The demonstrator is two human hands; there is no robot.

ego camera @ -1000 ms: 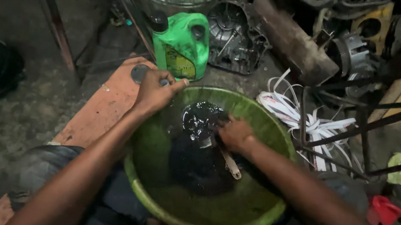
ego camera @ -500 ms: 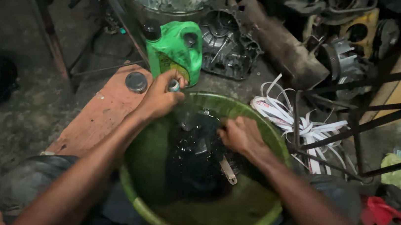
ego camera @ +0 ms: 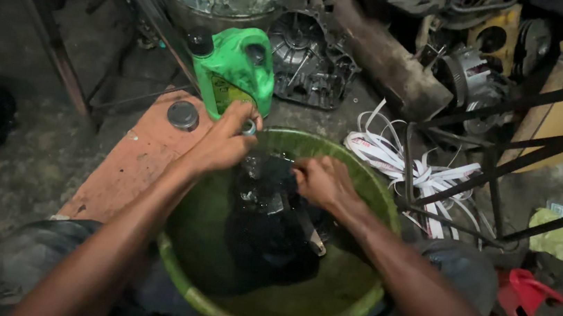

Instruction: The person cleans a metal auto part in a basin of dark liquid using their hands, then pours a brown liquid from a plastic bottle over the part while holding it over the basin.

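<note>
The green basin [ego camera: 343,304] sits at the centre of the view, resting between the person's knees. A dark, oily part [ego camera: 269,212] lies inside it, in a pool of black liquid.

The left hand [ego camera: 224,141] is at the basin's 11 o'clock rim. Its fingers are closed around a small round metal piece [ego camera: 249,127], pinched at the fingertips. The right hand [ego camera: 321,182] is inside the basin at 1 o'clock, fingers curled down onto the dark part; whether it clamps something cannot be told. A pale handle [ego camera: 314,241] projects from beneath this hand toward 5 o'clock.

Surface: an orange-red board [ego camera: 131,163] runs from 9 o'clock toward 11 o'clock of the basin, over a grey, stained concrete floor [ego camera: 8,171]. A round metal cap [ego camera: 183,115] rests on the board near its far end.

Surroundings: a green plastic jug [ego camera: 235,66] with a black cap stands at 12 o'clock, just beyond the left hand. A grey engine cover [ego camera: 309,60] lies beside it at 1 o'clock. White straps [ego camera: 400,160] lie tangled at 2 o'clock. A dark metal frame [ego camera: 507,133] crosses the right side. A red plastic item [ego camera: 525,295] lies at 4 o'clock.
</note>
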